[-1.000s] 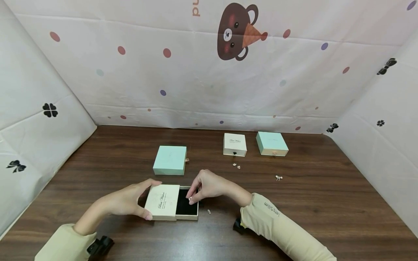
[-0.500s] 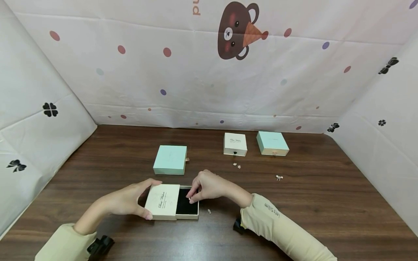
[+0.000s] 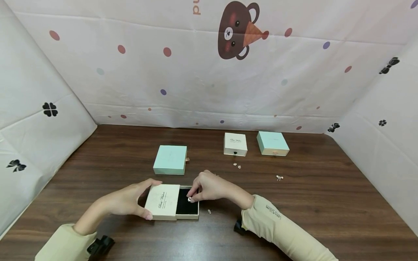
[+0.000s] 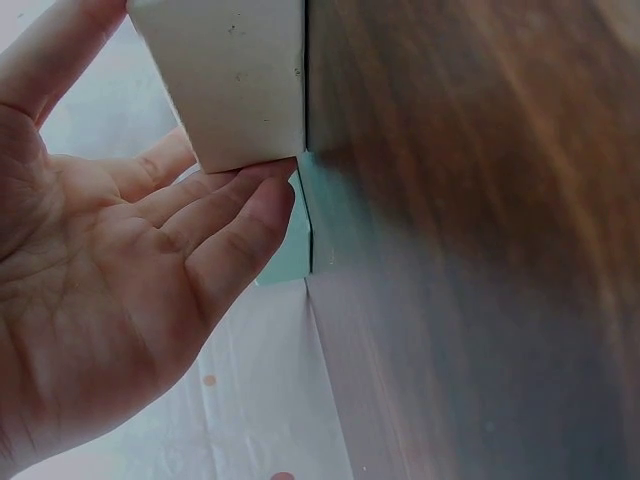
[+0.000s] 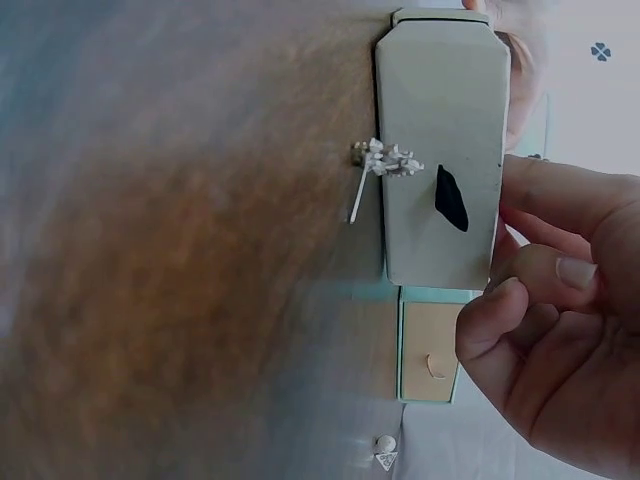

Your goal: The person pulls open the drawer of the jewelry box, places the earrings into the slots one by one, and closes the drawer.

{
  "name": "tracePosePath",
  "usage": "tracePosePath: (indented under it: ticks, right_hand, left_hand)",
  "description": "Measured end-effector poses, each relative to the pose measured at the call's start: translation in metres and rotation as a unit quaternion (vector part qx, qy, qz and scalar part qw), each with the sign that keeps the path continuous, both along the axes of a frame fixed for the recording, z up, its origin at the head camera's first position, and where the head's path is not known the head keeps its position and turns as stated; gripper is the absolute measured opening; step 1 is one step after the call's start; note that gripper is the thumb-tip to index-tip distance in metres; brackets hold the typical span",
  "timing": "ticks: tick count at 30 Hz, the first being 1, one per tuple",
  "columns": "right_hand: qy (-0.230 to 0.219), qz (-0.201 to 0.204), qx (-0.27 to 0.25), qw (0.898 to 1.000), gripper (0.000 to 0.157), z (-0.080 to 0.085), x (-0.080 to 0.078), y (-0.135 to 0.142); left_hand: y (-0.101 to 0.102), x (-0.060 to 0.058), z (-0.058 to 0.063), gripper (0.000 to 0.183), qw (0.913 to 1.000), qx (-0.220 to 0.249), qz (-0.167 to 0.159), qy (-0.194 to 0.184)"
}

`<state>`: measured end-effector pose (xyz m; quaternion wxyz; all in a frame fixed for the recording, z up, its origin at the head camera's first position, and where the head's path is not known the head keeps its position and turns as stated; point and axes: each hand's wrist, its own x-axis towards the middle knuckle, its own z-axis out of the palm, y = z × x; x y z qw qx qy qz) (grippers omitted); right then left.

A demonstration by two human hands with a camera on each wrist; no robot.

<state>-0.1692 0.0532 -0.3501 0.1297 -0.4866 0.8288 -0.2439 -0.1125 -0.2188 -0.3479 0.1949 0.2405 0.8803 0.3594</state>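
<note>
In the head view my left hand (image 3: 127, 198) grips the closed end of a cream jewelry box (image 3: 163, 201), thumb on the near side and fingers on the far side. Its drawer (image 3: 187, 216) is pulled partway out to the right and shows a black lining. Over that lining, my right hand (image 3: 209, 186) pinches a small silvery earring (image 3: 189, 199) between thumb and forefinger. A second earring (image 3: 209, 211) lies on the table just right of the drawer; its post shows in the right wrist view, in front of the drawer's black pull tab (image 5: 452, 200).
A mint box (image 3: 170, 159) stands behind the cream one. Farther back on the right are a small white box (image 3: 235, 144) and another mint box (image 3: 273, 143). Tiny flower-like earrings (image 3: 237, 165) and a pair with round white heads (image 3: 279, 178) lie on the table.
The pinched earring shows a little more fully at my right fingertips. My right hand has shifted only slightly; my left hand and the cream box have stayed in place.
</note>
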Motion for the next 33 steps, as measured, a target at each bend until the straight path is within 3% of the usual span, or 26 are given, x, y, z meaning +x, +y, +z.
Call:
tracePosePath:
  ticks: [10,23,27,33]
  right_hand:
    - [0.067,0.035,0.024,0.997,0.009,0.002,0.001,-0.003]
    - [0.057,0.014,0.044,0.997,0.005,0.003,0.004,-0.009]
    - [0.016,0.008,0.020,1.000,0.007,0.002,0.002,-0.004]
    - [-0.105,-0.023,-0.046,0.993,0.014,-0.001,-0.006,0.011]
  left_hand:
    - [0.000,0.001,0.000,0.089,1.0000,0.005,-0.005,0.007]
    - [0.000,0.001,0.001,0.090,0.9999,0.007,-0.007,0.005]
    - [0.001,0.000,0.000,0.090,0.9999,0.005,-0.010,0.005]
    - [0.000,0.000,0.000,0.089,1.0000,0.003,-0.004,0.006]
